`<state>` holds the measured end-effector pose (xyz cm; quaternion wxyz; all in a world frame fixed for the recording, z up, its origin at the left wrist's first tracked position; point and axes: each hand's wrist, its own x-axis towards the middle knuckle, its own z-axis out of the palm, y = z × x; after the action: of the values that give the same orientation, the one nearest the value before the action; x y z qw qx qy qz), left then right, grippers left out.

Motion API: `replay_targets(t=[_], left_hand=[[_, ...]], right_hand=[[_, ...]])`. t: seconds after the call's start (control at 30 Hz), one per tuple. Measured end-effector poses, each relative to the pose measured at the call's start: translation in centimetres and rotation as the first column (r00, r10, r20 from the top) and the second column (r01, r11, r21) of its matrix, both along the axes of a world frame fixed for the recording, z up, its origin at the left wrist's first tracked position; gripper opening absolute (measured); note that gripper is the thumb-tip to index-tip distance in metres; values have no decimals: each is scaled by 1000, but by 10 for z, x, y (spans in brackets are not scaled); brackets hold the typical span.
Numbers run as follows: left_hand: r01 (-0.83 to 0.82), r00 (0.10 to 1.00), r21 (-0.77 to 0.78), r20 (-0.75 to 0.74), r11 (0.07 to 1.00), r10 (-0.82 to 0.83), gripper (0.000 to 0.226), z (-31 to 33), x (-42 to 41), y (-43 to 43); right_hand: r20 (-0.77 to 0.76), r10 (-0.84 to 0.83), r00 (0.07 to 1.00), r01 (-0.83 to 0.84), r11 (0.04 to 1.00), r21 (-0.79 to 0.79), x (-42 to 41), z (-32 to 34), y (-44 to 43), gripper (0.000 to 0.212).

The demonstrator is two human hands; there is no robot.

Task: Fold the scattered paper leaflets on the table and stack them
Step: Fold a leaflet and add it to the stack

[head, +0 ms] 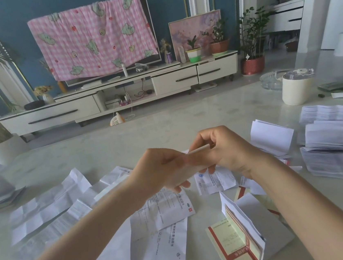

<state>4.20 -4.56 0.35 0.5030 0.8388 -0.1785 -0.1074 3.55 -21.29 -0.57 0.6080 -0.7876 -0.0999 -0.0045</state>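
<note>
head cam | wide-angle | faces forward and down — close over leaflets [160, 212] on table [186, 115]

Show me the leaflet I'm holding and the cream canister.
folded white paper leaflet [198, 148], head view, on its top folded edge between the hands.
cream cylindrical canister [296, 92], head view, on its side wall.

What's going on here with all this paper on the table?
A person is folding paper leaflets at a pale table. The left hand and right hand both pinch one small folded leaflet, held up above the table. Creased, unfolded leaflets lie scattered in front of the person, so plenty is left to do. A pile of folded leaflets sits at the right side.
</note>
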Motion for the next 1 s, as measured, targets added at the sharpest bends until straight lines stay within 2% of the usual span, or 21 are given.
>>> replay_targets(t=[0.13, 0.3, 0.43, 0.53, 0.6, 0.73, 0.83, 0.9, 1.0], left_hand=[[-9, 996, 62, 90, 998, 3, 21, 1, 3, 3], [-4, 995, 43, 103, 999, -1, 20, 9, 14, -4], [-49, 995, -54, 83, 997, 53, 20, 4, 19, -8], [-64, 984, -14, 164, 998, 65, 21, 2, 22, -12], [-43, 986, -5, 163, 999, 43, 20, 2, 23, -14], [-102, 987, -129, 109, 986, 116, 18, 4, 28, -19], [-129, 988, -219, 50, 967, 144, 19, 1, 27, -23], [-130, 986, -234, 71, 963, 151, 20, -2, 27, -25], [-128, 983, -224, 97, 966, 153, 19, -2, 30, -31]], right_hand=[[-59, 70, 996, -64, 993, 95, 3, 0, -7, 10], [-76, 57, 995, -35, 965, 262, 5, 2, -19, 21], [-54, -27, 998, 38, 977, 211, 7, -1, -21, 17], [-56, -54, 997, 64, 978, 196, 6, -2, -22, 14], [5, -131, 991, 129, 978, 164, 6, -3, -23, 13], [111, -289, 951, 270, 950, 156, 8, -5, -30, 13], [157, -326, 932, 316, 945, 84, 8, -6, -34, 21], [161, -341, 926, 336, 940, 60, 8, -8, -36, 31], [193, -395, 898, 388, 919, 78, 10, -9, -39, 29]])
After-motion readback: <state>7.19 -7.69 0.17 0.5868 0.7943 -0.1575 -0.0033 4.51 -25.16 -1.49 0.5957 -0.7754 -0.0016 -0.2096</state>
